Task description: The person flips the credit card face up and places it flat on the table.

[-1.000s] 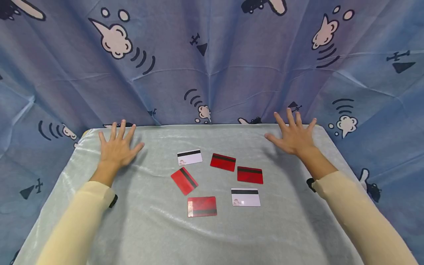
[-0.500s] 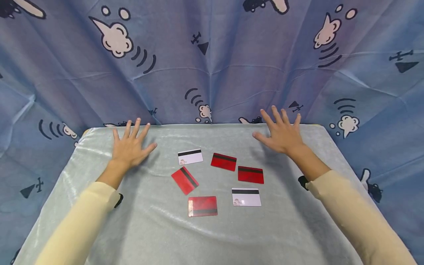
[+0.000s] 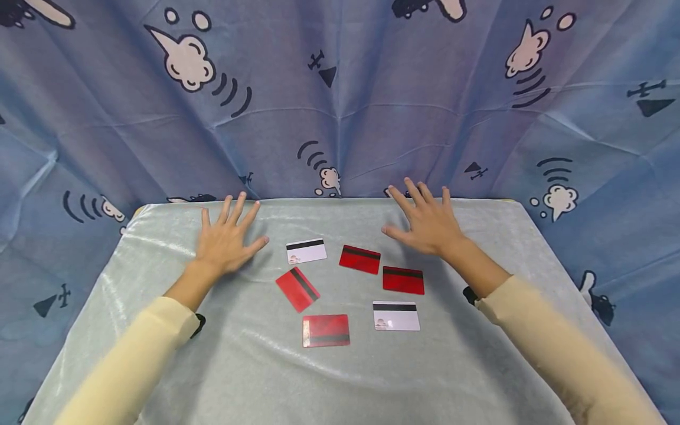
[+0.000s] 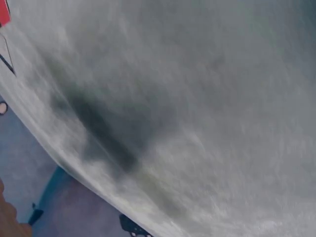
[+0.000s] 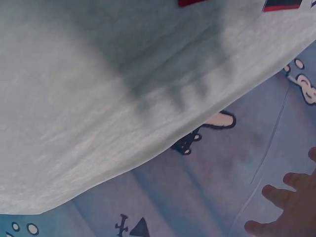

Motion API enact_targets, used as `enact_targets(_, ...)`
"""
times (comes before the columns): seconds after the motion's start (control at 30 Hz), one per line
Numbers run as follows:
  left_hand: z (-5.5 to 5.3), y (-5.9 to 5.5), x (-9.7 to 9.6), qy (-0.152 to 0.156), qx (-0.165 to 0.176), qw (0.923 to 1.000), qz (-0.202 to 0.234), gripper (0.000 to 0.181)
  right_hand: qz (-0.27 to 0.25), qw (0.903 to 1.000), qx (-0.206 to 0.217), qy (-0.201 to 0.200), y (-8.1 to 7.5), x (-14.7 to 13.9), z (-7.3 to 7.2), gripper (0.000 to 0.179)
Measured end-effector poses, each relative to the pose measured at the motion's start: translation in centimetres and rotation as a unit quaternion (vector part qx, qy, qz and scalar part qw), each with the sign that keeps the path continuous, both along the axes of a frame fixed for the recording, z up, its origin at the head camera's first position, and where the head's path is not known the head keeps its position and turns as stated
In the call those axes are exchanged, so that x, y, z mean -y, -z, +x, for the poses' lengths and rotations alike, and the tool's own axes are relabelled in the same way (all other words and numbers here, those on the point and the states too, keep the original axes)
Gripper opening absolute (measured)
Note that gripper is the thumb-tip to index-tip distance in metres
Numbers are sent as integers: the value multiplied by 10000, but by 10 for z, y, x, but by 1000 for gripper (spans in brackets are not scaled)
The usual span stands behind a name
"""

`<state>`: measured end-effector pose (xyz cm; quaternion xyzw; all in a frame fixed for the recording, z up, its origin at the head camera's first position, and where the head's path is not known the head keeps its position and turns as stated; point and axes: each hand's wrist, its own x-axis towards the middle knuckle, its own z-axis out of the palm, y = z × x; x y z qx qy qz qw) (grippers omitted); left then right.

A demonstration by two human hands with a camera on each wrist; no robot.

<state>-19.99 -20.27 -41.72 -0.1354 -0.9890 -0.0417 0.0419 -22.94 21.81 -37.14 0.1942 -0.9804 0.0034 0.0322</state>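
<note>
My left hand (image 3: 223, 242) hovers over the cloth left of the cards, fingers spread and nothing held. Closest to its thumb lies a white card (image 3: 306, 251) with a black stripe. My right hand (image 3: 427, 224), also spread and holding nothing, is above the back right part, just behind two dark red cards (image 3: 359, 260), (image 3: 403, 280). Nearer the front lie a tilted red card (image 3: 297, 289), another red card (image 3: 326, 330) and a second white card (image 3: 396, 316). In the right wrist view, fingertips (image 5: 276, 195) show at the lower right corner.
A pale grey-green cloth (image 3: 239, 366) with soft wrinkles covers the table. Behind its far edge hangs a blue curtain (image 3: 372, 77) printed with clouds and planes. Hand shadows fall on the cloth in both wrist views.
Both hands have moved inward toward the cards, the left one to the right and the right one to the left. Fingers remain spread, and the cards keep their places.
</note>
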Motion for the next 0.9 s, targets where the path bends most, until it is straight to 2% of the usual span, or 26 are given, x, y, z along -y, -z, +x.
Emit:
enact_targets(0.3, 6, 6, -19, 343, 36, 9993, 115, 81, 115, 9993, 26, -351, 10, 22, 5, 87)
enact_targets(0.53, 8, 9, -31, 538, 62, 9979, 350, 82, -95, 9973, 0, -722, 17, 38, 8, 83)
enact_targets(0.77, 10, 13, -38, 630, 246, 9961, 566, 84, -296, 9943, 266, -992, 23, 53, 11, 80)
enact_targets(0.9, 11, 17, -41, 681, 413, 9928, 898, 86, -487, 9902, 584, -1167, 26, 63, 13, 80)
